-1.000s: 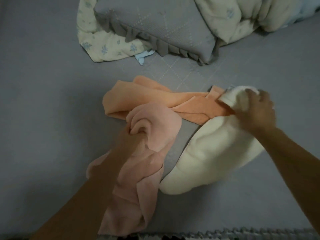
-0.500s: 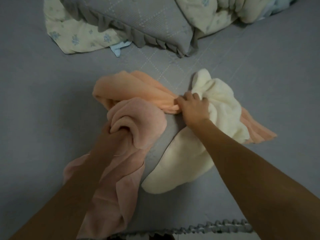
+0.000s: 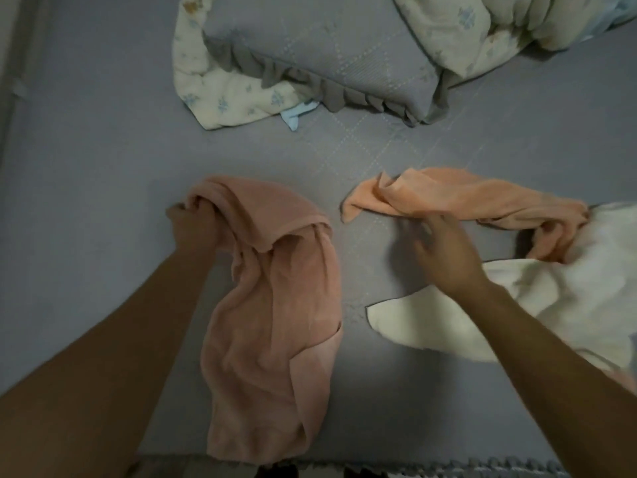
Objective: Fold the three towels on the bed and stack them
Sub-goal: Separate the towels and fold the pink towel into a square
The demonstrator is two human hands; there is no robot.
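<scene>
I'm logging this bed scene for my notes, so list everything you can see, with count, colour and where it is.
pink towel: one, dusty pink, crumpled, near left part of the bed, reaching its near edge.
orange towel: one, peach orange, bunched, middle right, its right end touching the white towel.
white towel: one, cream white, unfolded, near right.
pillow: one, grey with a frill, far centre.
quilt: one, cream with blue flowers, far right and under the pillow.
bed cover: one, grey, under everything.
left hand: one, grips the pink towel's far end.
right hand: one, fingers spread, blurred, beside the orange towel.
</scene>
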